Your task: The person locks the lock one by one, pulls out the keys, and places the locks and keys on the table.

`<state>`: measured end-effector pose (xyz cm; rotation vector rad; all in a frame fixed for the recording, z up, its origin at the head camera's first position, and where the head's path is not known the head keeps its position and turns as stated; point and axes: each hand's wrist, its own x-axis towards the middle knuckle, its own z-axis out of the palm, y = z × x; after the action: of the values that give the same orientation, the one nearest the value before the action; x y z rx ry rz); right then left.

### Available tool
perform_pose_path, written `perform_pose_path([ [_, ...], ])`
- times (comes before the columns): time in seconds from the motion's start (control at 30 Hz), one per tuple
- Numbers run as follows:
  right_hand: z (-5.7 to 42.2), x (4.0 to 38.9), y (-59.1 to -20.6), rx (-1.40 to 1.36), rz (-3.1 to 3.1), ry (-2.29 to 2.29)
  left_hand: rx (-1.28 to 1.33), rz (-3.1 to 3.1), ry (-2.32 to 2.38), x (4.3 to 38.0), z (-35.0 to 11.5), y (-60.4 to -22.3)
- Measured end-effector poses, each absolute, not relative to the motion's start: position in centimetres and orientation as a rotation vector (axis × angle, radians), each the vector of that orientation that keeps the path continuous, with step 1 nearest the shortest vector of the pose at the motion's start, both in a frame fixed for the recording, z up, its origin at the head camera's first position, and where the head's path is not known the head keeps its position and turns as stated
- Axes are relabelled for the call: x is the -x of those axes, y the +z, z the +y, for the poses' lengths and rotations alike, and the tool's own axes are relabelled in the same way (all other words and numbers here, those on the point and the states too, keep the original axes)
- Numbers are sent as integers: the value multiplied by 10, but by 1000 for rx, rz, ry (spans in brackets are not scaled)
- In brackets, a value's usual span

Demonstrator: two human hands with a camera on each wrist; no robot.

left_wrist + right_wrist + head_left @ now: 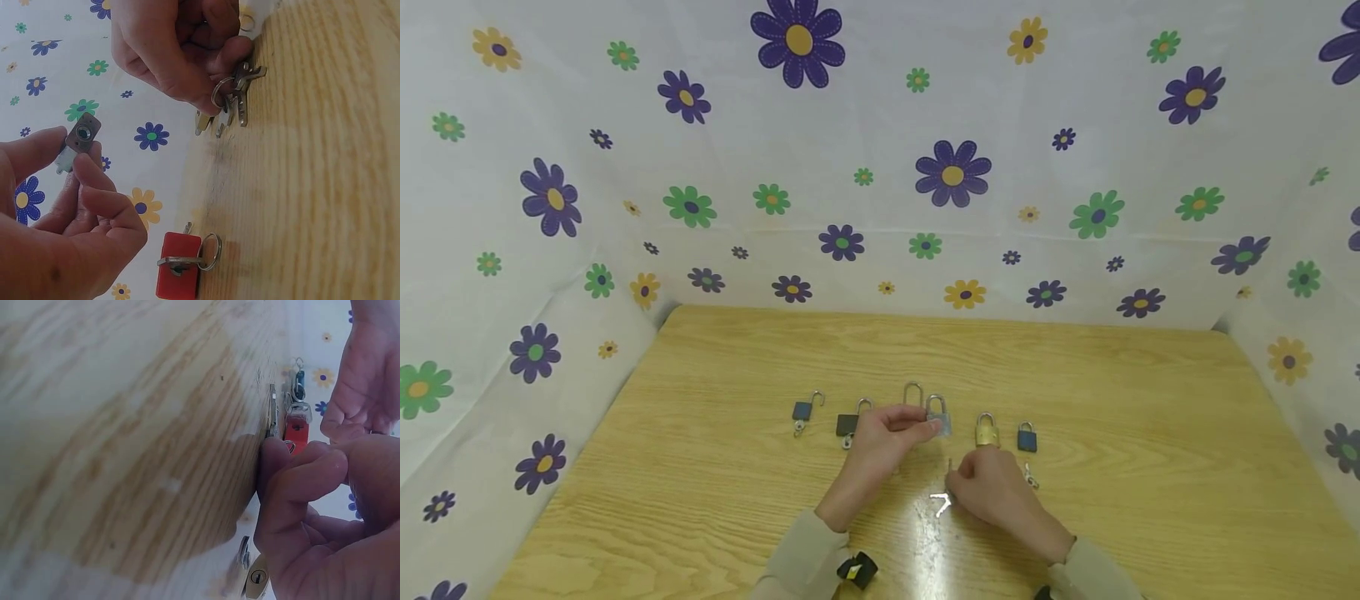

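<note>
My left hand (880, 442) pinches a clear-bodied padlock (938, 423) between thumb and fingers, its shackle pointing away. In the left wrist view the keyhole end of this padlock (81, 133) faces the camera. To its right, my right hand (996, 487) is low at the table, its fingertips pinching a key ring (223, 92) with several keys (242, 103) hanging from it. A brass padlock (987, 431) lies just beyond the right hand. Another shackle (913, 390) shows behind the left fingers, its body hidden by them.
On the wooden table (737, 500), a blue padlock (802, 411) with a raised shackle and a dark padlock (847, 425) lie left. Another blue padlock (1027, 438) lies right, with small keys (1031, 477) nearer me. The left wrist view shows a red padlock (178, 275) with a key ring.
</note>
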<state>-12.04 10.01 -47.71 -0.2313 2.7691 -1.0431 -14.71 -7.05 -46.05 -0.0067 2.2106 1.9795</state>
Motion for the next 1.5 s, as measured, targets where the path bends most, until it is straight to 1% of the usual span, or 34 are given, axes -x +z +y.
perform_pose_path([
  [0.47,103,121,-479,376,2796,-1005,8,2223,1970,147,-70,-465],
  [0.7,104,118,-478,394,2807,-1019,8,2259,1942,145,-70,-464],
  [0.87,117,113,-474,334,2781,-1092,-19,2321,1883,145,-68,-465],
  [1.2,170,108,-444,158,2758,-1132,-99,2544,1592,155,-56,-465],
  [1.33,187,106,-441,91,2721,-1147,-106,2601,1458,156,-46,-461],
  [1.5,196,102,-440,35,2676,-1164,-106,2670,1330,158,-39,-459],
])
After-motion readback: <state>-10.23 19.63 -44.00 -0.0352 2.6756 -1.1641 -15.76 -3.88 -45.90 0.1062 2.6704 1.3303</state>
